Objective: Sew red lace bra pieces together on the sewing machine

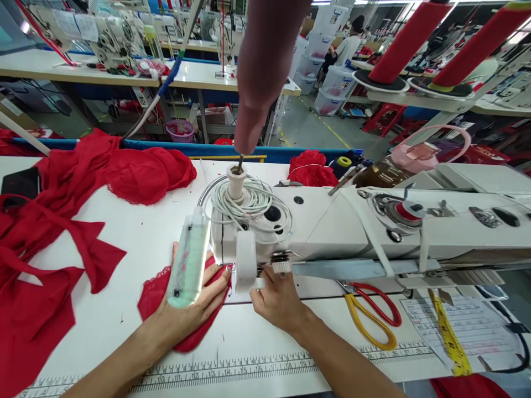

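My left hand (pixel 207 301) lies with fingers stretched out on a red fabric piece (pixel 155 293) with a lace edge, pressing it to the white table left of the needle area. A translucent greenish plastic piece (pixel 188 271) hangs in front of part of that hand. On the other side of the head of a white sewing machine (pixel 332 221), my right hand (pixel 280 304) is closed, its fingertips tucked under the machine head beside a tension knob (pixel 281 264). Whatever those fingers pinch is hidden, as are the needle and presser foot.
Scissors (pixel 375 318) with red and yellow handles lie right of my right hand, near a tape measure (pixel 448 331) on a written sheet (pixel 481 331). Red garments (pixel 45 265) pile at the left. Behind the machine stand a pink-lidded bottle (pixel 385 171) and red thread cones (pixel 409 41).
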A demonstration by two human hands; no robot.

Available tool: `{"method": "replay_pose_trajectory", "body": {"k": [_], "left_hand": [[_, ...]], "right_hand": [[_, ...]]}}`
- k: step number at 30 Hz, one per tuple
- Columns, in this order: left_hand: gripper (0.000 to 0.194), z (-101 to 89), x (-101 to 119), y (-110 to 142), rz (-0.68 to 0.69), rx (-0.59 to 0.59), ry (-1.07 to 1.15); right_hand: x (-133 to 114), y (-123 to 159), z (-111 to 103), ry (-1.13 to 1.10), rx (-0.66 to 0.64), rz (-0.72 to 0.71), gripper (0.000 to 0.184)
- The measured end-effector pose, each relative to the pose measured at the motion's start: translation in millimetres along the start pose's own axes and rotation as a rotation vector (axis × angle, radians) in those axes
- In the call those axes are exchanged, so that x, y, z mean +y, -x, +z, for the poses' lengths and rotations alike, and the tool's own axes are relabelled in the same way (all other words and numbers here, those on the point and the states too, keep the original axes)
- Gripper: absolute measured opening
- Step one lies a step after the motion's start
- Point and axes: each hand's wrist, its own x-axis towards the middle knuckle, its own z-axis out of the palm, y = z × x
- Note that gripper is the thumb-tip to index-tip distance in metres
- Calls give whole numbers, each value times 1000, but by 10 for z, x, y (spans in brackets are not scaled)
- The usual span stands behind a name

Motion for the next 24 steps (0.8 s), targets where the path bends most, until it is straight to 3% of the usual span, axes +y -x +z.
{"method": "replay_pose_trajectory", "body": {"k": [7,13,16,21,24], "left_hand": [[30,16,-24,-34,18,-85,-23],[29,-148,98,-64,24,-69,-29],[28,-247,235,34,36,-58,14],[17,-211,426,301,-122,-45,38],[29,-158,407,355,-125,37,22]], "right_hand": [[21,-7,40,-16,-41,18,15],[45,9,86,-14,-68,53,22],[51,10,104,-11,-69,72,20],[55,-4,119,0,-105,99,25],[30,-29,60,5,-160,98,25]]}}
